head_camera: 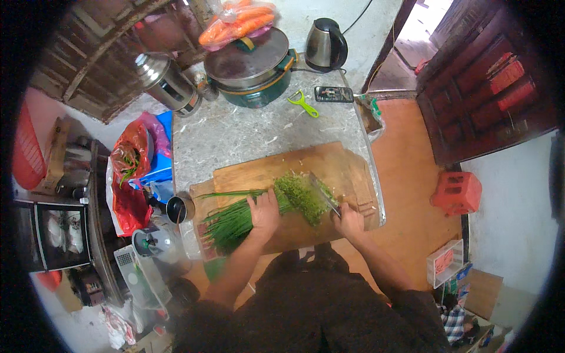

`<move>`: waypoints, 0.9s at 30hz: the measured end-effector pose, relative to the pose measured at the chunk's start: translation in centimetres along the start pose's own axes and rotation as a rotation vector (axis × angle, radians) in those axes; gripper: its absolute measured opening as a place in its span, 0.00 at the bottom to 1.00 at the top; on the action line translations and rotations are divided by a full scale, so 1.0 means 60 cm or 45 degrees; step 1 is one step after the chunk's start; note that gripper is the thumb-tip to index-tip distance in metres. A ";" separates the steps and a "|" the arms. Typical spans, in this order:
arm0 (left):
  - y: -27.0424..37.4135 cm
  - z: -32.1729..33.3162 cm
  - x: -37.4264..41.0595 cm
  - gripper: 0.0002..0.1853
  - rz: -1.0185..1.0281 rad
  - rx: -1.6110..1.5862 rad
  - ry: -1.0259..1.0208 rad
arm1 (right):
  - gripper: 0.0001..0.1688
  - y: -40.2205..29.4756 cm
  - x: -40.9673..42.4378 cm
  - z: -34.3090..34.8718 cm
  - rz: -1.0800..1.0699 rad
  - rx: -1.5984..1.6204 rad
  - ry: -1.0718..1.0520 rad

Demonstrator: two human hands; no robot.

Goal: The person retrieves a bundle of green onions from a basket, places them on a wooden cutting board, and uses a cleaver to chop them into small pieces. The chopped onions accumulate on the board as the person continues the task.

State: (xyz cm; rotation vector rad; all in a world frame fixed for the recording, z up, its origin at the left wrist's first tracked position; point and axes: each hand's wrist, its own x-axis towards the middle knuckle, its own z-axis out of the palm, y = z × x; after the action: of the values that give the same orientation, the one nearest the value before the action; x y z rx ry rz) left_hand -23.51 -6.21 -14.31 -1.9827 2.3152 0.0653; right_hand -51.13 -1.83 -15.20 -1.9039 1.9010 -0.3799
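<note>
A bunch of long, thin green stalks, apparently chives [234,220], lies across a wooden cutting board [247,172] in front of me. My left hand [265,211] presses on the bunch and holds it down near its cut end. Finely chopped greens [298,194] are heaped to the right of that hand. My right hand [351,221] grips the handle of a kitchen knife [327,196]. The blade slants up and left at the right side of the heap, slightly blurred. My right fingers hide most of the handle.
A marbled tabletop [220,137] carries a green peeler [304,105], a phone [333,94], an electric kettle [325,46] and a lidded electric pan [249,66] with bagged carrots [242,22] on top. A metal cup [181,209] stands left of the board. A red stool [457,193] stands at right.
</note>
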 end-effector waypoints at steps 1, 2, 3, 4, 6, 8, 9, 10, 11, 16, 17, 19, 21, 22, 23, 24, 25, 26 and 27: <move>-0.008 0.001 0.007 0.49 0.037 0.004 -0.042 | 0.14 0.005 0.000 0.002 -0.010 0.003 -0.001; -0.015 0.002 0.013 0.47 0.074 0.009 -0.084 | 0.14 0.010 0.000 0.005 -0.019 0.007 -0.002; -0.017 -0.010 0.015 0.46 0.115 0.012 -0.131 | 0.14 0.014 -0.001 0.008 -0.022 0.011 -0.006; -0.013 -0.028 0.015 0.45 0.131 0.020 -0.055 | 0.14 0.015 -0.001 0.003 -0.022 0.018 -0.004; -0.010 -0.062 0.010 0.43 0.152 0.039 0.100 | 0.14 0.013 -0.001 -0.009 -0.031 0.036 -0.001; -0.019 -0.047 0.007 0.46 0.106 -0.091 0.031 | 0.13 -0.014 -0.006 -0.032 -0.031 0.083 -0.044; -0.020 -0.035 0.006 0.48 0.085 -0.161 -0.002 | 0.13 -0.026 -0.008 -0.038 -0.029 0.102 -0.063; -0.018 -0.021 0.008 0.47 0.080 -0.206 0.008 | 0.13 -0.033 -0.009 -0.036 -0.010 0.125 -0.085; -0.016 -0.006 0.008 0.47 0.073 -0.251 0.018 | 0.14 -0.040 -0.014 -0.031 0.008 0.149 -0.108; -0.009 0.025 -0.035 0.46 0.060 -0.183 0.211 | 0.16 -0.115 -0.022 0.010 0.089 0.232 -0.374; -0.013 0.042 -0.047 0.45 0.043 -0.203 0.186 | 0.17 -0.123 -0.017 0.026 0.098 0.231 -0.458; -0.002 0.030 -0.052 0.42 0.032 -0.256 0.134 | 0.18 -0.129 -0.006 0.048 0.119 0.210 -0.530; -0.002 0.029 -0.049 0.45 0.029 -0.343 0.095 | 0.19 -0.130 0.004 0.066 0.116 0.181 -0.518; -0.004 0.032 -0.047 0.46 0.033 -0.365 0.110 | 0.19 -0.125 0.007 0.073 0.109 0.189 -0.486; -0.005 0.034 -0.044 0.47 0.040 -0.388 0.125 | 0.20 -0.120 0.008 0.079 0.105 0.198 -0.452; -0.006 0.034 -0.042 0.47 0.024 -0.370 0.101 | 0.20 -0.119 0.009 0.080 0.098 0.205 -0.422; -0.006 0.034 -0.040 0.48 0.010 -0.353 0.076 | 0.20 -0.115 0.011 0.079 0.135 0.195 -0.436; -0.006 0.034 -0.036 0.49 -0.005 -0.335 0.052 | 0.20 -0.110 0.014 0.076 0.173 0.185 -0.450; -0.004 0.031 -0.033 0.50 -0.053 -0.358 0.068 | 0.21 -0.110 0.016 0.069 0.203 0.173 -0.469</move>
State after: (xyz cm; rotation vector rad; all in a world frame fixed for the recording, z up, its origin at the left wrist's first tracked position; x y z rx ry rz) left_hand -22.89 -4.14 -15.97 -2.1816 2.4110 0.3579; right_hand -43.31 -2.54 -15.77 -1.5935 1.7173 -0.0958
